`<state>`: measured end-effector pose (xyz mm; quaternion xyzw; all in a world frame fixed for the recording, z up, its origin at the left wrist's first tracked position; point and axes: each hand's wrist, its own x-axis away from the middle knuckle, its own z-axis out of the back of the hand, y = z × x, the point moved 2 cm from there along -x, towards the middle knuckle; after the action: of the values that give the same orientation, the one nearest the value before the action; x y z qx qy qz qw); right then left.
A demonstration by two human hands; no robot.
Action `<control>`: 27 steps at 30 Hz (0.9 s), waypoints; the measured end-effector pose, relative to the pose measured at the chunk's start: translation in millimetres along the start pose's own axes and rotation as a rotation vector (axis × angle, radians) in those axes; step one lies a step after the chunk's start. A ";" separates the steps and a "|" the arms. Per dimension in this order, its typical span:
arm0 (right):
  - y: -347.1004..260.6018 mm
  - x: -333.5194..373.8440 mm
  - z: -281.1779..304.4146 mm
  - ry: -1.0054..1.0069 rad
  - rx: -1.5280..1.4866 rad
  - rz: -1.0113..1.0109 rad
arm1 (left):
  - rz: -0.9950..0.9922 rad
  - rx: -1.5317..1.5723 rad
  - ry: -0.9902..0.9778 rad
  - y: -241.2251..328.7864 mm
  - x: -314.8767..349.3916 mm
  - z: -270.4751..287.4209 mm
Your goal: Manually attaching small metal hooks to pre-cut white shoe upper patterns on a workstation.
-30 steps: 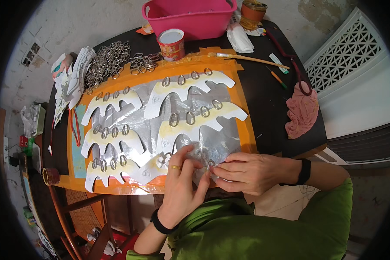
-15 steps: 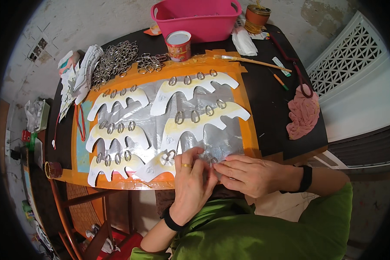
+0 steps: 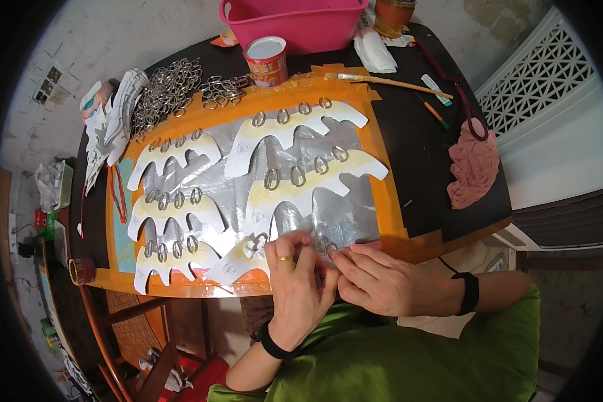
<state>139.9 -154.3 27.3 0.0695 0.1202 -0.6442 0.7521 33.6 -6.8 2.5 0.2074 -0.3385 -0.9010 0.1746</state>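
Ring (image 3: 330, 247) at the fingertips, sixth cutout (image 3: 229, 269) partly covered

Clock directions are taken from the middle of the silver sheet (image 3: 347, 213). Both hands are brought together near its lower edge, at about 5 o'clock. The left hand (image 3: 293, 289) is curled, its thumb and fingers bent inward; whether anything is gripped cannot be told, since its fingertips are hidden. The right hand (image 3: 396, 284) is held with its fingers close together, and the ring is seen at its index fingertip; whether it is pinched or only touched cannot be told.

The sixth cutout is laid at 6 o'clock, its right part covered by the left hand. Five white cutouts (image 3: 318, 184) are spread on the sheet, three to the left and two to the right, each lined with four rings along its upper edge.

The sheet is framed by orange tape (image 3: 386, 204). A ring pile (image 3: 166, 94) is heaped at 11 o'clock, a red can (image 3: 266, 65) is stood at 12, a brush (image 3: 382, 83) is laid at 2, and a pink cloth (image 3: 472, 167) is crumpled at 3.
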 end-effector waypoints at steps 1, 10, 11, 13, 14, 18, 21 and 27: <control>-0.6 0.5 -0.4 0.001 -0.005 -0.004 | 0.020 -0.001 -0.014 0.2 -0.3 0.1; -8.7 2.8 -6.0 0.022 -0.026 -0.081 | 0.027 0.078 0.041 6.2 -1.5 -0.7; -9.2 3.3 -6.7 0.025 -0.027 -0.090 | 0.032 0.107 0.025 5.9 -0.9 -0.6; -10.0 4.9 -6.9 0.034 -0.030 -0.103 | 0.042 0.166 -0.010 3.8 0.7 1.4; -10.2 5.5 -7.0 0.043 -0.040 -0.113 | 0.036 0.154 -0.004 3.6 1.8 0.9; -11.4 7.9 -6.9 0.025 -0.031 -0.116 | -0.055 0.029 0.031 -0.1 8.5 1.6; -11.0 10.0 -5.4 0.009 -0.012 -0.112 | -0.115 -0.080 0.044 -4.3 14.9 2.6; -9.2 12.5 -0.1 -0.020 0.021 -0.128 | -0.321 -0.320 -0.030 -12.4 26.1 10.9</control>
<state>132.7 -167.6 24.4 0.0631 0.1102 -0.6930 0.7097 3.7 -4.0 -5.2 0.2150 -0.1563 -0.9625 0.0546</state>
